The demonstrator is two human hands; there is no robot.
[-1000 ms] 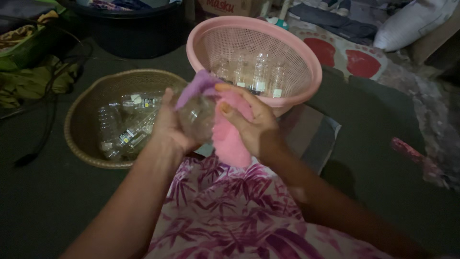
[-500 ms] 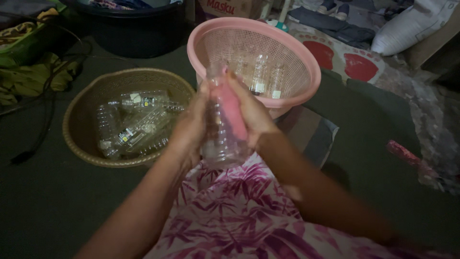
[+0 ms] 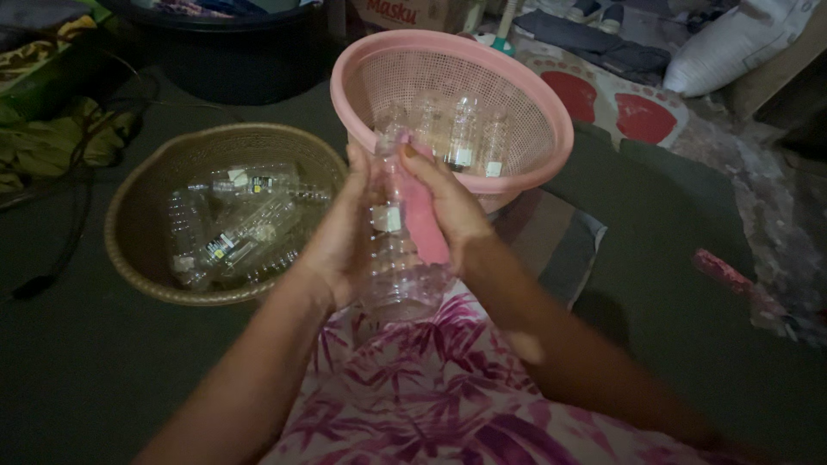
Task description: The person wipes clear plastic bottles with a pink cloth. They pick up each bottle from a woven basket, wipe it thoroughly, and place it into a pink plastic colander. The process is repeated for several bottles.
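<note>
From my seat, reading left to right: a dark cable (image 3: 52, 258) trails over the dim floor at the far left, beside some crumpled green cloth (image 3: 52, 146); next comes the brown woven basket (image 3: 129, 224), with several clear plastic bottles lying on their sides inside it; above it stands a dark tub (image 3: 241, 60).

In the middle I see my left hand (image 3: 340, 245) wrapped around the left flank of a clear plastic bottle (image 3: 396, 275), fingers curled and pressed to its wall; the bottle stands near upright, its long axis running from the base over the floral-print lap (image 3: 413, 387) up to the neck, which points toward the pink basket; the neck end is hard to make out in this light.

My right hand (image 3: 448, 211) closes on the bottle from the opposite side, pinning a pink cloth (image 3: 422, 228) flat against its wall; thumb tip high near the shoulder; so both hands are clamped on the bottle, neither one spread.

Just behind the hands sits the pink mesh basket (image 3: 551, 146), holding a few bottles upright; it lies straight ahead of the grip, closer than the brown one; further right, a red-patterned mat (image 3: 642, 116) and a white sack (image 3: 741, 43).
</note>
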